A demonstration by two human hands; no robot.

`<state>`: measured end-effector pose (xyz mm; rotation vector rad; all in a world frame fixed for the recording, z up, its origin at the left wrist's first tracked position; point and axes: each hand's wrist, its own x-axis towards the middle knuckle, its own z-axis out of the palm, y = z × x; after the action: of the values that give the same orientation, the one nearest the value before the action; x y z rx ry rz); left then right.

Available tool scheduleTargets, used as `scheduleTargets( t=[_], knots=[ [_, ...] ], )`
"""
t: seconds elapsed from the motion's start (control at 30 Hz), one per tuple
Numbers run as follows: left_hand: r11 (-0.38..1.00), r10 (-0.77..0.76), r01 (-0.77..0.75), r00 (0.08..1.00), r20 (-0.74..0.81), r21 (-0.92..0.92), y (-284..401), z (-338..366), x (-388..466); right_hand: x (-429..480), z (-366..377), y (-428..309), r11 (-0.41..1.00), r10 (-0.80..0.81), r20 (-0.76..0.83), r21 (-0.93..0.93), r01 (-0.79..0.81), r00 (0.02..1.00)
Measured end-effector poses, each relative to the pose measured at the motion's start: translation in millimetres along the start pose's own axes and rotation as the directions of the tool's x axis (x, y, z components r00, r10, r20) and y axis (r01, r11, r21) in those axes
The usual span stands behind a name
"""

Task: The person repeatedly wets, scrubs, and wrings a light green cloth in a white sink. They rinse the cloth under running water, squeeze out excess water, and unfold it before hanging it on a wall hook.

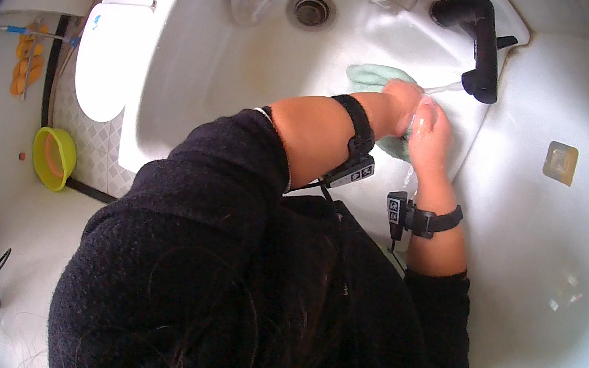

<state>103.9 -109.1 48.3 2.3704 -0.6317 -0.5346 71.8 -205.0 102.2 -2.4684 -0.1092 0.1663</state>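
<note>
A pale green cloth is bunched in the right part of the white sink, under the black tap. A thin stream of water runs from the spout onto my hands. My left hand grips the cloth, some of which sticks out to the left of it. My right hand is pressed close against the left and holds the cloth too, its wet skin shining. A darker, wet fold hangs below both hands. The part of the cloth between the palms is hidden.
A clear pump bottle with a black head stands in the sink near the drain. Left of the sink is a white toilet lid, with a yellow-green basin near the floor. A white wall rises at right.
</note>
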Motion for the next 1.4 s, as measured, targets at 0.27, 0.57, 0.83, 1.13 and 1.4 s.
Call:
scheduleTargets(
  t=[0.27,0.57,0.83,1.13,1.4],
  knots=[
    [0.019,-0.299,0.402,0.876,0.378,-0.916,-14,30,36,-7,-21,-14,0.869,0.29,0.05,0.405,-0.284,0.956],
    [0.451,-0.312,0.142,0.95,-0.006,-0.881,-87,48,9,-31,-88,-28,0.641,0.157,0.087,0.749,-0.169,0.984],
    [-0.795,0.014,0.134,0.979,0.202,-0.592,-34,2,-10,-14,-67,-11,0.564,0.12,0.166,0.8,-0.205,0.979],
    [-0.581,0.088,0.242,0.968,0.235,-0.777,-19,-1,1,-4,-28,17,0.842,0.225,0.309,0.416,-0.344,0.924],
    [0.563,-0.083,-0.099,0.981,-0.175,-0.82,-17,0,-2,3,-20,6,0.983,0.1,0.262,0.122,-0.136,0.96]
  ],
)
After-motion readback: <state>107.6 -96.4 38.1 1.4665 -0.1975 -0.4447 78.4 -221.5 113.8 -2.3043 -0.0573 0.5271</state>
